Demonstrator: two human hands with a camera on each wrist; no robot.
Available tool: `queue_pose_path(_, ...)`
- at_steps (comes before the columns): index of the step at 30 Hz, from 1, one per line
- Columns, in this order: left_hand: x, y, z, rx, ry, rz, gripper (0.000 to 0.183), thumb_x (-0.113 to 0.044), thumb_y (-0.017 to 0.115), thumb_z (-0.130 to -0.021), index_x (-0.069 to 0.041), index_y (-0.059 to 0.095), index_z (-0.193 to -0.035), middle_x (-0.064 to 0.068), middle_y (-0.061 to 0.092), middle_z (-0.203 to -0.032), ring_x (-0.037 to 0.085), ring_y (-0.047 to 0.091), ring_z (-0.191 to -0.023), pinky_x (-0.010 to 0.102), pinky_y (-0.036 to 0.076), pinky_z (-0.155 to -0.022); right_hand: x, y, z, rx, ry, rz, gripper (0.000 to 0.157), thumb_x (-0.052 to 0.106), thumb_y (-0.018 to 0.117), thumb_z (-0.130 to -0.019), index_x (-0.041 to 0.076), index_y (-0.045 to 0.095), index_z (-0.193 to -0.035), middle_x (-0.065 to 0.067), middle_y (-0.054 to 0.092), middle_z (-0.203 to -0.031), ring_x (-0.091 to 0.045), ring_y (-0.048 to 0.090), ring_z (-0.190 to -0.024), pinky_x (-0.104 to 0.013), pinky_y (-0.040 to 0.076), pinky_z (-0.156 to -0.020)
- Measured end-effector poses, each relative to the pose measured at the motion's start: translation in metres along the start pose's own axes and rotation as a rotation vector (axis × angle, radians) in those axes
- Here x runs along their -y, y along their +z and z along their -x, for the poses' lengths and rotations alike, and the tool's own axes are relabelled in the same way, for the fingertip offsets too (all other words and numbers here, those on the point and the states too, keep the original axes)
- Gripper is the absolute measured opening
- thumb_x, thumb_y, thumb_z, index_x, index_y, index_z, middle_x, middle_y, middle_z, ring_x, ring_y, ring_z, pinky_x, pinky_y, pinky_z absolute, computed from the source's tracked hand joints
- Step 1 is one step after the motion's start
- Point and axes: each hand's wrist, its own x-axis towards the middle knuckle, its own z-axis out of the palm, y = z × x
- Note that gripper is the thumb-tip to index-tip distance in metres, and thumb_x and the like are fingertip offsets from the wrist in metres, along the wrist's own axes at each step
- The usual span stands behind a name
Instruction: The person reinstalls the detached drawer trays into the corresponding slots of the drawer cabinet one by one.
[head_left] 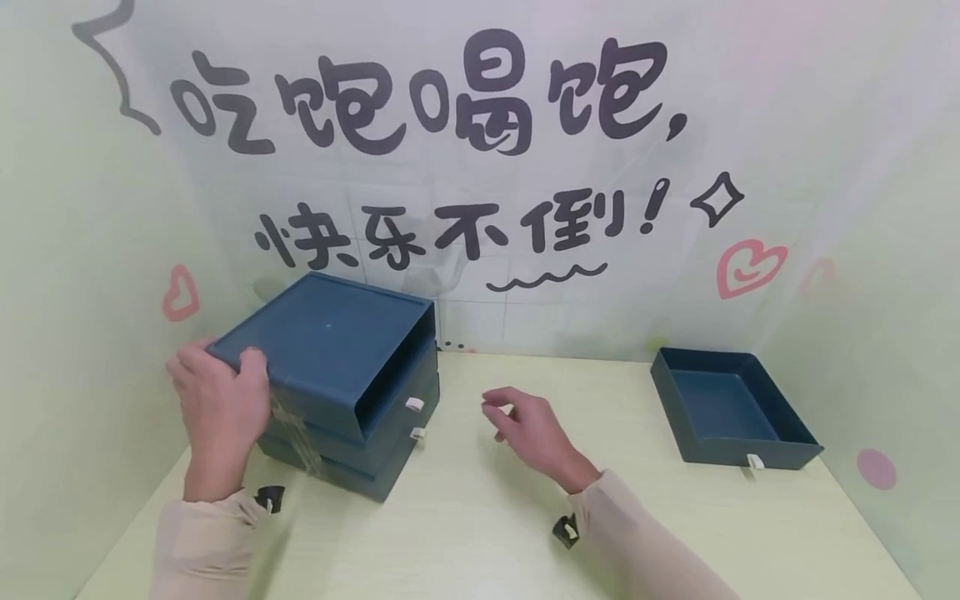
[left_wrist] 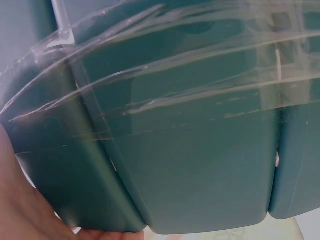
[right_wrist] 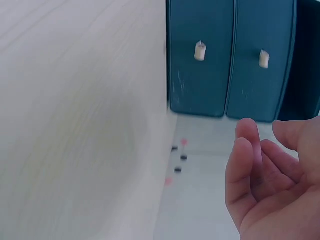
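Gripping blue drawer unit [head_left: 330, 337] at top corner, left hand [head_left: 219, 404] curls fingers round it; right hand [head_left: 538, 432] hovers above bench [head_left: 472, 533], fingers loosely bent.

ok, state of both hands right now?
Left hand: holding the blue drawer cabinet by its upper edge.
Right hand: open, loosely curled, holding nothing.

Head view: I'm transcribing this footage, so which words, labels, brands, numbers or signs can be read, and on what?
"吃饱喝饱,": backdrop, upper line.
"快乐不倒!": backdrop, lower line.
No readable text on the cabinet or drawer.
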Motion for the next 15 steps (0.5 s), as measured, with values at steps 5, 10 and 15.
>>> queue_pose_path(5,0.001,0.001,-0.001,0.007,0.014,0.009,0.060,-0.036,0.036,-0.093,-0.002,0.025,-0.141,0.026,0.026,-0.136,0.043,0.038,-0.107,0.048,0.032,-0.077,-0.016,-0.018,0.017,-0.089,0.064,-0.017,0.027,0.026,0.062,-0.098,0.018,0.067,-0.124,-0.003,0.071,-0.117,-0.011,0.067,-0.068,-0.027,0.050,-0.056)
queue_pose_path(10,0.004,-0.001,-0.003,0.022,0.005,0.015,0.062,-0.037,0.036,-0.092,-0.003,0.023,-0.143,0.026,0.025,-0.137,0.044,0.038,-0.110,0.049,0.032,-0.078,-0.025,-0.035,0.035,-0.118,0.137,-0.028,0.029,0.028,0.062,-0.098,0.019,0.065,-0.126,-0.002,0.069,-0.117,-0.013,0.067,-0.070,-0.026,0.053,-0.062)
queue_pose_path(15,0.008,-0.002,-0.004,0.040,0.012,0.025,0.063,-0.035,0.037,-0.092,-0.003,0.022,-0.144,0.026,0.024,-0.138,0.045,0.036,-0.113,0.052,0.033,-0.081,-0.031,-0.054,0.050,-0.157,0.190,-0.045,0.033,0.032,0.061,-0.099,0.018,0.062,-0.128,-0.005,0.067,-0.120,-0.023,0.070,-0.076,-0.026,0.054,-0.065)
